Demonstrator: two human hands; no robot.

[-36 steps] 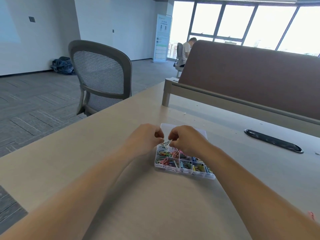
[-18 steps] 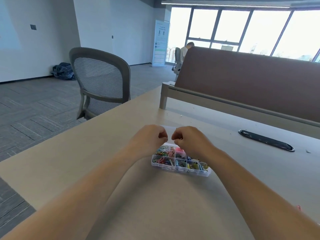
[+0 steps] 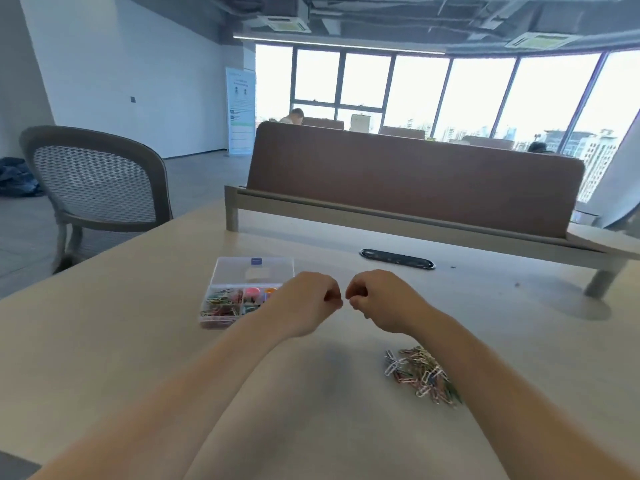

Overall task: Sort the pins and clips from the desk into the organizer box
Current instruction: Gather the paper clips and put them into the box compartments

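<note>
The clear plastic organizer box lies on the desk left of centre with its lid folded back flat. Its compartments hold coloured paper clips and pins. My left hand is curled into a fist just right of the box and hides the box's right end. My right hand is also curled, knuckles almost touching the left hand. Nothing shows between the fingers of either hand. A loose pile of coloured paper clips lies on the desk beside my right forearm.
A brown divider panel on a low rail runs across the back of the desk. A dark oval cable grommet sits behind my hands. A grey mesh chair stands at the far left desk edge.
My hands have moved from above the box to its right, still curled together. The view has swung, showing the open lid and the clip pile on the right.
</note>
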